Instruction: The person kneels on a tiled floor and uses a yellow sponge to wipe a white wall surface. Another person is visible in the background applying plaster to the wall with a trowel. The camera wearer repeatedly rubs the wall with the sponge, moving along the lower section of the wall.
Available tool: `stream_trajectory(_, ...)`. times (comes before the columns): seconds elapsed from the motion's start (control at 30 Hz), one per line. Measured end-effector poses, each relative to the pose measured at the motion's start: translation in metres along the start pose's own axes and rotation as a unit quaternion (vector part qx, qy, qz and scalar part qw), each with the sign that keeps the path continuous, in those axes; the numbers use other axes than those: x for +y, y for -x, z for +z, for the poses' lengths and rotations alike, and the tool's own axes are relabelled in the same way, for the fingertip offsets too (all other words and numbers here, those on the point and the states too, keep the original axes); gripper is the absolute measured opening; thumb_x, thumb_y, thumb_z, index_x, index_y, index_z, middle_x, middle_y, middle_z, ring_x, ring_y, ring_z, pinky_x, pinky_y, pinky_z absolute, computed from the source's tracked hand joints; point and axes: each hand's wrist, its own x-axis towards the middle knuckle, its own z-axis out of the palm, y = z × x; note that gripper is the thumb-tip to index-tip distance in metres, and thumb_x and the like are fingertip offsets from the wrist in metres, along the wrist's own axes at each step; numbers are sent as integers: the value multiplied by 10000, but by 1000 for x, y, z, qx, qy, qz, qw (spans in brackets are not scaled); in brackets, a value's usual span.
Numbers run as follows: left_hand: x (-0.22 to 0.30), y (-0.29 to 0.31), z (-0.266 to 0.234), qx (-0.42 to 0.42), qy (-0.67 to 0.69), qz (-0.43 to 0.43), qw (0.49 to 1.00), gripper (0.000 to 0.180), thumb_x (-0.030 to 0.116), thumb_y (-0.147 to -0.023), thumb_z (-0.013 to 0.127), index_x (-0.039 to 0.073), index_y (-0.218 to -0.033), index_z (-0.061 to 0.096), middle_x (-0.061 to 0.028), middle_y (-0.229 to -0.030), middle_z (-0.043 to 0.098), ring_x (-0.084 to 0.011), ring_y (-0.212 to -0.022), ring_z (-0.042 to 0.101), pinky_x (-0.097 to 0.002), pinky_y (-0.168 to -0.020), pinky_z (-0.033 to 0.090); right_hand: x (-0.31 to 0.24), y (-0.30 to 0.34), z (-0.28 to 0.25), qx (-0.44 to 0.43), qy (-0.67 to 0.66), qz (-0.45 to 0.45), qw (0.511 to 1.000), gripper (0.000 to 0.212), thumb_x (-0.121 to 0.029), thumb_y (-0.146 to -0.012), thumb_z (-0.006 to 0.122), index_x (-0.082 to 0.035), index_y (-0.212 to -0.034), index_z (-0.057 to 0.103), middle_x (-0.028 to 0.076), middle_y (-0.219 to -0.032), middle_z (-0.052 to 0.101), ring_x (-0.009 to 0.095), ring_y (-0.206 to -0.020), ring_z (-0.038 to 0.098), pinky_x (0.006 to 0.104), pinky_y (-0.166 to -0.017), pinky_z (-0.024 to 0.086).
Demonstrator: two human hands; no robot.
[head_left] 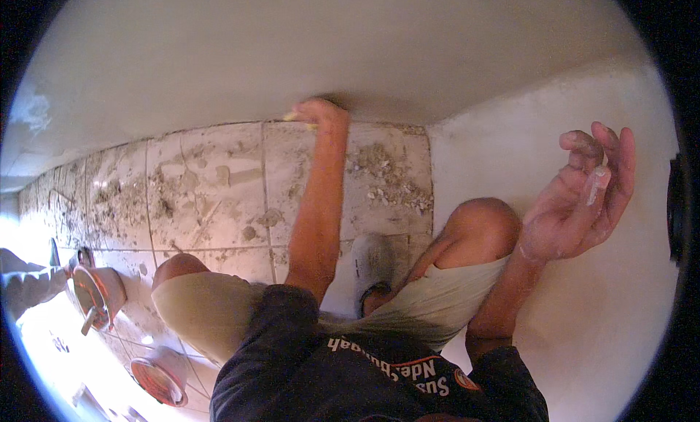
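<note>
My left hand [321,114] reaches out to the foot of the grey plastered wall [350,43], where it meets the floor. Its fingers are closed, and small yellow bits of something [292,116] show at them; blur and the hand itself hide what kind of thing it is. Beside the pale wall on the right, my right hand [576,196] is raised with the palm partly turned up. Its fingers are loosely bent and apart, with nothing in them. Whitish smears mark its fingertips and palm.
Dirt and crumbs of rubble [397,198] lie on the tiled floor [211,232] along the wall. Two buckets [109,287] with orange-brown insides stand at the left, one with a handled tool in it. Another person's grey-clad limb [33,283] shows beyond. My knees are bent.
</note>
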Motion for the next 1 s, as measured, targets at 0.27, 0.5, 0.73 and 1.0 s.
stream_trajectory(0.27,195,125,19,-180,43,220,958,687,550,-997,348,148,-1552,391,-93,-1608,377,-301,-1471,354,-531,-1205,221,13,-3,-61,74,-21,28,997,516,-164,-1005,486,98,-1443,404,234,-1261,606,278,-932,610,424,-897,470)
stream_trajectory(0.5,191,188,-122,-222,63,346,909,663,507,-987,393,114,-1521,410,-124,-1598,371,-353,-1468,343,-551,-1196,258,25,-3,-71,97,-6,43,994,492,-122,-990,481,119,-1416,428,232,-1227,622,272,-925,624,412,-876,483)
stream_trajectory(0.73,96,214,-207,-126,202,363,901,666,498,-995,405,98,-1527,364,-174,-1605,298,-397,-1479,273,-563,-1200,235,23,-9,-57,132,-15,49,990,502,-116,-969,468,148,-1394,433,251,-1212,620,267,-894,628,400,-871,481)
stream_trajectory(1.0,-75,233,-309,472,501,292,665,702,517,-1021,390,94,-1564,255,-247,-1625,160,-440,-1503,143,-570,-1214,156,3,-9,-48,127,-58,17,990,536,-115,-941,450,158,-1400,411,285,-1222,600,286,-896,617,392,-818,499)
